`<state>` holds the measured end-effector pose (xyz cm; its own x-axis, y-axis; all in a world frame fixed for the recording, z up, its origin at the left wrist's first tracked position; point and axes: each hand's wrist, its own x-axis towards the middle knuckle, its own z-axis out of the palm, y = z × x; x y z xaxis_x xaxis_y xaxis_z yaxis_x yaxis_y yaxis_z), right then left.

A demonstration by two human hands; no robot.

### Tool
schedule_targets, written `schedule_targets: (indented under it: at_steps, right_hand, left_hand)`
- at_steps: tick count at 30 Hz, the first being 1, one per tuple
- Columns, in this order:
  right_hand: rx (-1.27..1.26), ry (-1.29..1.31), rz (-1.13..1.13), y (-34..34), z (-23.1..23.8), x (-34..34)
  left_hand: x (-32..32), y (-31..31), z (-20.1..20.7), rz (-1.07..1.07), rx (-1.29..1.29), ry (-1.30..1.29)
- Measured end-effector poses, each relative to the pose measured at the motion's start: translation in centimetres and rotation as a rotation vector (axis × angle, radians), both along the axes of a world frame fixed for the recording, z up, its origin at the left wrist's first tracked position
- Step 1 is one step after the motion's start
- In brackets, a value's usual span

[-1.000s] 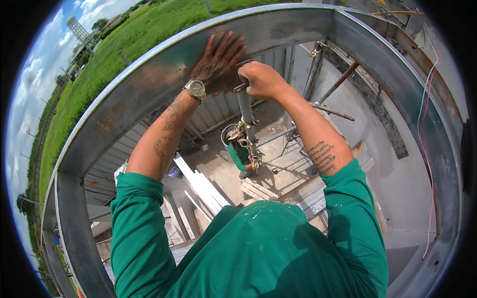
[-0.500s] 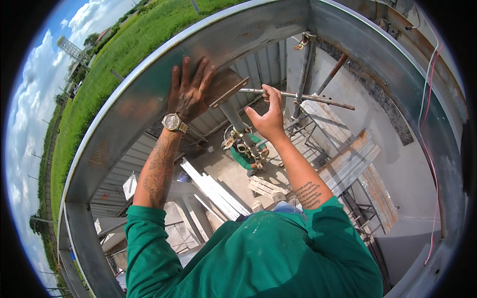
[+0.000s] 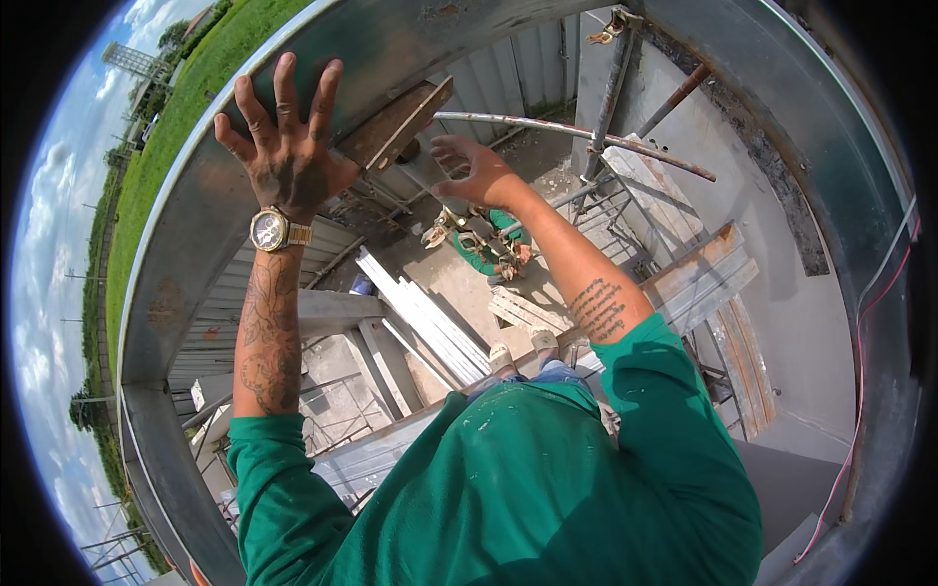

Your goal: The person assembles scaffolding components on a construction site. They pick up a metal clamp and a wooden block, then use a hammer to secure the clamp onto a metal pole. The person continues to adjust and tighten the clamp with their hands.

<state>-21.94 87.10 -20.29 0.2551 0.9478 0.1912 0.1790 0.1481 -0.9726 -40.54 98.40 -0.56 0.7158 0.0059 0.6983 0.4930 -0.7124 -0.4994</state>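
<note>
My left hand (image 3: 285, 146) lies with its fingers spread against the inner face of a grey steel beam (image 3: 401, 49). A gold-coloured watch (image 3: 269, 230) is on that wrist. To its right, a rusty brown steel plate (image 3: 415, 122) sits under the beam, on top of an upright pipe post (image 3: 422, 174). My right hand (image 3: 481, 174) is held beside the top of this post, fingers apart and curved toward it. Whether it touches the post cannot be made out. Down below, a person in a green shirt (image 3: 476, 256) crouches at the post, near its metal clamps (image 3: 440, 230).
A long scaffold pipe (image 3: 576, 132) crosses beyond my right hand. White lengths of material (image 3: 425, 317) lie below, near a pale slatted board (image 3: 531, 314). Metal planks (image 3: 699, 269) rest on scaffolding at right. A pink wire (image 3: 860, 391) hangs along the right beam. Grass (image 3: 132, 230) lies outside, left.
My left hand has shifted left along the beam, its fingers spreading wider. My right hand has moved left and up, closer to the post's top. The whole view has shifted slightly.
</note>
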Motion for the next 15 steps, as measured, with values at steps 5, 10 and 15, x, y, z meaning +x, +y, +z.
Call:
schedule_targets:
  at_steps: [5,10,15]
  right_hand:
    - [0.071,-0.107,-0.032,1.4,1.7,-0.1]
    - [0.051,-0.221,-0.037,3.2,3.2,-0.9]
    - [0.051,-0.244,-0.069,3.2,3.2,-1.0]
  left_hand:
    - [-0.4,0.4,0.5,0.122,0.073,0.052]
    - [-0.4,0.2,0.2,0.105,0.126,0.090]
    - [0.5,1.6,-1.1,-0.023,0.141,0.067]
